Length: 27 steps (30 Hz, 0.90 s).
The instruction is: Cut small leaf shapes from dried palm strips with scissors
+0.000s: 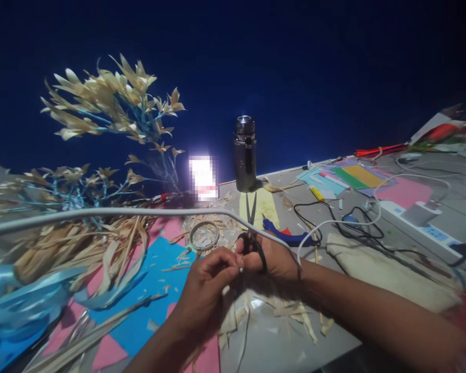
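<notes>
The right hand point(277, 256) holds a pair of scissors point(251, 220), fingers at the dark handles and blades pointing away from the person, over a yellow sheet point(270, 207). The left hand point(212, 269) is drawn to a narrow pinch, its fingertips meeting those of the right; whether it grips any small piece cannot be told. A ring point(202, 248) lies near the left hand among pale scraps; a dark flask point(245, 163) stands upright beyond the blades.
</notes>
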Tool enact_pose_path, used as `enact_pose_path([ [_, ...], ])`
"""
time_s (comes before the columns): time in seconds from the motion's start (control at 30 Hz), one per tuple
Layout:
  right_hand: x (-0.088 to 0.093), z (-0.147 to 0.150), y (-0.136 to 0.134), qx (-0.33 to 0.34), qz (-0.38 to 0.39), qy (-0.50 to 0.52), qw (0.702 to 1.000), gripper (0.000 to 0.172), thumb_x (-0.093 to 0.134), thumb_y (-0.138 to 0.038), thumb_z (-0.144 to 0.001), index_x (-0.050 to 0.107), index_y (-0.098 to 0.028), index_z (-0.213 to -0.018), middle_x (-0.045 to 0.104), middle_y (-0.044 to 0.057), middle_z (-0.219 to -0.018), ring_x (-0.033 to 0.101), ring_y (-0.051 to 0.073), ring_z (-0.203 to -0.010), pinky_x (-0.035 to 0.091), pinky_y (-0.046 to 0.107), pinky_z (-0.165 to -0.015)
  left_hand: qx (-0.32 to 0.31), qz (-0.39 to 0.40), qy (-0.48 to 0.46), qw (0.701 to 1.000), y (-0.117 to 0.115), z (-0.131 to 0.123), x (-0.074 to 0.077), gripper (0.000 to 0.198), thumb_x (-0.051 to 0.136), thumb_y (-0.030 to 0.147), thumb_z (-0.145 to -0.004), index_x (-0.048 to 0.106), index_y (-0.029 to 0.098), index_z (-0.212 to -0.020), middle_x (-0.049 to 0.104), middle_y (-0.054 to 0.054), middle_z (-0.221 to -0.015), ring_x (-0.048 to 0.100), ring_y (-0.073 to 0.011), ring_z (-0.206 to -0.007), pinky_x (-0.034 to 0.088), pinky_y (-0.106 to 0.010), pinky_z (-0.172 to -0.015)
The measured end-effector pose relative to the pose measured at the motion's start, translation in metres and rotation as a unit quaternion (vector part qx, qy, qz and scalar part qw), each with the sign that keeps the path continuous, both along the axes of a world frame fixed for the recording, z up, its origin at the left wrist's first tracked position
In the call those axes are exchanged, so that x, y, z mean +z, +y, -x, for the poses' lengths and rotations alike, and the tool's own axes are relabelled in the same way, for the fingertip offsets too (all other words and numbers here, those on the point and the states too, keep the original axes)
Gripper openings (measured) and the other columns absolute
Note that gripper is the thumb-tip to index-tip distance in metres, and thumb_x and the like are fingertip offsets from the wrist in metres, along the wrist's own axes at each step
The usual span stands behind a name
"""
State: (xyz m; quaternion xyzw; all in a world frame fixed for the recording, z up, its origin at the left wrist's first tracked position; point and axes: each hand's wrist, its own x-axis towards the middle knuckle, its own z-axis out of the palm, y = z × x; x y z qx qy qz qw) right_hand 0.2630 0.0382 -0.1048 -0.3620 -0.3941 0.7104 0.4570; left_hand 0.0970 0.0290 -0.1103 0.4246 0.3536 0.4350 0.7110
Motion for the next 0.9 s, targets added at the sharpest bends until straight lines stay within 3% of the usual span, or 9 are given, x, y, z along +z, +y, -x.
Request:
enact_pose_path([
  [0.13, 0.009, -0.003, 0.007, -0.032, 0.052, 0.041, 0.997, 0.039, 0.087, -0.029, -0.056, 0.061, -0.016, -0.082, 0.053, -0.006, -0.06, 0.042, 0.007, -0.049, 0.032, 0.02, -0.049, -0.026, 0.031, -0.035, 0.999, 0.001, 0.002, 0.003, 0.018, 0.08, 0.021, -0.077, 0.064, 0.018, -0.072, 0.059, 0.001, -0.065, 0.055, -0.0118, -0.06, 0.045, -0.026, -0.06],
  [0.27, 0.017, -0.007, 0.015, -0.112, 0.027, 0.012, 0.993, 0.035, 0.082, -0.029, -0.058, 0.061, -0.017, -0.083, 0.047, -0.008, -0.051, 0.035, 0.006, -0.044, 0.023, 0.019, -0.043, 0.027, 0.056, -0.039, 0.997, 0.008, 0.002, 0.001, 0.022, 0.084, 0.024, -0.075, 0.063, 0.018, -0.075, 0.053, 0.005, -0.051, 0.049, -0.0091, -0.048, 0.04, -0.022, -0.052],
  [0.37, 0.017, -0.007, 0.016, -0.074, 0.022, -0.006, 0.997, 0.029, 0.079, -0.031, -0.06, 0.06, -0.017, -0.076, 0.045, -0.008, -0.05, 0.032, 0.006, -0.044, 0.02, 0.021, -0.043, 0.084, 0.064, -0.009, 0.994, 0.016, 0.004, 0.01, 0.029, 0.089, 0.024, -0.065, 0.063, 0.018, -0.076, 0.056, 0.005, -0.05, 0.05, -0.0096, -0.045, 0.041, -0.021, -0.05],
  [0.47, 0.016, -0.003, 0.011, -0.034, 0.0, -0.031, 0.999, 0.026, 0.078, -0.028, -0.059, 0.061, -0.016, -0.074, 0.05, -0.005, -0.057, 0.039, 0.007, -0.05, 0.026, 0.021, -0.047, 0.091, 0.005, 0.108, 0.99, 0.033, 0.011, 0.026, 0.03, 0.089, 0.028, -0.061, 0.065, 0.015, -0.073, 0.061, 0.002, -0.056, 0.054, -0.0099, -0.049, 0.043, -0.022, -0.052],
  [0.57, 0.017, -0.002, 0.006, 0.0, -0.031, -0.082, 0.996, 0.022, 0.077, -0.023, -0.059, 0.064, -0.015, -0.075, 0.055, -0.004, -0.062, 0.044, 0.009, -0.056, 0.03, 0.021, -0.052, 0.073, -0.087, 0.254, 0.961, 0.066, 0.014, 0.038, 0.023, 0.082, 0.031, -0.069, 0.067, 0.014, -0.073, 0.063, 0.0, -0.061, 0.056, -0.0117, -0.053, 0.044, -0.023, -0.052],
  [0.67, 0.02, -0.002, 0.005, 0.022, -0.045, -0.113, 0.992, 0.02, 0.077, -0.022, -0.059, 0.063, -0.015, -0.072, 0.055, -0.003, -0.062, 0.047, 0.01, -0.058, 0.032, 0.022, -0.054, 0.092, -0.12, 0.319, 0.936, 0.112, 0.008, 0.04, 0.018, 0.081, 0.026, -0.073, 0.067, 0.014, -0.073, 0.059, 0.003, -0.059, 0.055, -0.0117, -0.054, 0.043, -0.023, -0.051],
  [0.77, 0.019, -0.003, 0.006, 0.022, -0.043, -0.132, 0.99, 0.019, 0.077, -0.022, -0.061, 0.063, -0.016, -0.072, 0.056, -0.003, -0.063, 0.048, 0.01, -0.058, 0.035, 0.022, -0.055, 0.089, -0.124, 0.384, 0.91, 0.156, -0.009, 0.033, 0.022, 0.07, 0.032, -0.09, 0.068, 0.014, -0.103, 0.07, -0.005, -0.097, 0.067, -0.0184, -0.08, 0.057, -0.034, -0.07],
  [0.83, 0.017, -0.003, 0.007, 0.021, -0.037, -0.142, 0.989, 0.02, 0.077, -0.021, -0.061, 0.063, -0.017, -0.074, 0.056, -0.004, -0.064, 0.049, 0.01, -0.058, 0.036, 0.023, -0.055, 0.081, -0.12, 0.418, 0.897, 0.179, -0.02, 0.026, 0.034, 0.065, 0.035, -0.094, 0.064, 0.016, -0.122, 0.066, -0.009, -0.123, 0.067, -0.0249, -0.101, 0.058, -0.044, -0.083],
  [0.9, 0.014, -0.003, 0.009, 0.025, -0.034, -0.149, 0.988, 0.02, 0.078, -0.02, -0.061, 0.063, -0.017, -0.074, 0.056, -0.004, -0.063, 0.05, 0.01, -0.058, 0.037, 0.022, -0.055, 0.075, -0.115, 0.44, 0.888, 0.196, -0.029, 0.021, 0.038, 0.064, 0.036, -0.094, 0.062, 0.018, -0.127, 0.063, -0.01, -0.131, 0.065, -0.0282, -0.108, 0.057, -0.047, -0.088],
])
